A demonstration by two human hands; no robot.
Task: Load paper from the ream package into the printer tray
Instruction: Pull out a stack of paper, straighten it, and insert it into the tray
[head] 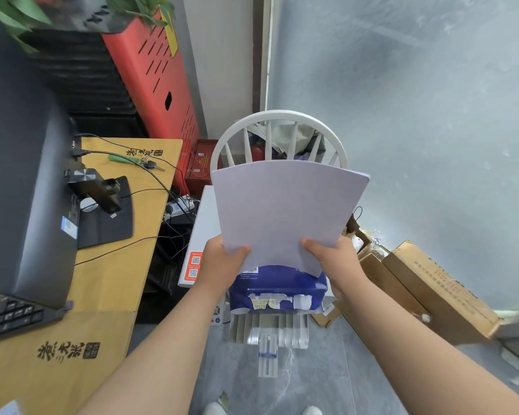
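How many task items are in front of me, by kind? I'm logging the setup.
Paper stack: 1, held by left hand and right hand
Blue ream package: 1
Printer: 1
Printer tray: 1
Total: 4

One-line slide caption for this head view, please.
Both hands, left and right, hold a stack of white paper above the torn blue ream package on the printer.
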